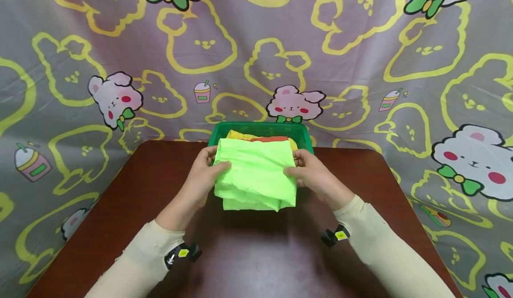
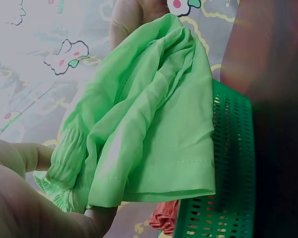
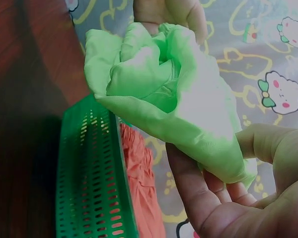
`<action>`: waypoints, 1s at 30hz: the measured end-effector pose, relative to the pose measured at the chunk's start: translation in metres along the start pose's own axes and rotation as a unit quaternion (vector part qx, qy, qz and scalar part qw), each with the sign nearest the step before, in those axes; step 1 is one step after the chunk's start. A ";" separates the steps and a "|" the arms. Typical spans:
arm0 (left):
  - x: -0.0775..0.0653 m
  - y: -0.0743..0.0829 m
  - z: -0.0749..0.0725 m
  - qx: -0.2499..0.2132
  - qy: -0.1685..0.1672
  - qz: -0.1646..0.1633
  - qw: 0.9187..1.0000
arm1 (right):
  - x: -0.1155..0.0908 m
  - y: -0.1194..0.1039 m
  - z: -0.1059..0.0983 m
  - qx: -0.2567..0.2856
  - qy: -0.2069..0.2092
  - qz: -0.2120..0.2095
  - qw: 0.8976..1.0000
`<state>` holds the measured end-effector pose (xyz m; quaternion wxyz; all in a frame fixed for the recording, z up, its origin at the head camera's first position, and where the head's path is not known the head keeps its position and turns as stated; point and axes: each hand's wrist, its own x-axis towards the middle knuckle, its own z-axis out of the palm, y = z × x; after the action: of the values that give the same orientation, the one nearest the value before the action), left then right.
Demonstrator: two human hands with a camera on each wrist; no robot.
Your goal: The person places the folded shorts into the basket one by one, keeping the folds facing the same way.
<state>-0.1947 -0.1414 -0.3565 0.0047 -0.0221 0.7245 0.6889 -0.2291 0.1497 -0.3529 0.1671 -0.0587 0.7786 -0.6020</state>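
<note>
A bright green folded garment with a gathered elastic edge is held up between both hands. My left hand pinches its left side near the elastic, thumb on the front and fingers behind. At the opposite side, my right hand grips the cloth in the same manner. Loose folds hang along the bottom, and the right wrist view shows the layers open between the hands. Behind the garment stands a green plastic basket, partly hidden by it.
Red cloth and yellow cloth lie in the basket. It stands at the far side of a dark brown wooden table. A patterned curtain rises behind and beside the table.
</note>
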 end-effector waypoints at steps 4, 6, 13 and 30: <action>0.008 0.009 0.003 0.001 -0.002 0.004 1.000 | 0.006 -0.004 -0.005 0.005 0.002 0.001 1.000; 0.012 0.013 0.004 0.005 -0.006 0.003 1.000 | 0.010 -0.005 -0.008 0.012 0.002 0.008 1.000; 0.029 0.027 0.007 0.030 -0.020 0.002 0.999 | 0.025 -0.012 -0.016 0.048 0.007 0.025 0.999; 0.072 0.043 0.010 0.064 -0.014 -0.002 0.998 | 0.050 -0.026 -0.025 0.067 0.022 0.032 0.997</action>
<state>-0.2680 -0.1314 -0.3168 0.0178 -0.0131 0.7672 0.6410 -0.2871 0.1512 -0.3321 0.1725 -0.0089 0.7416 -0.6482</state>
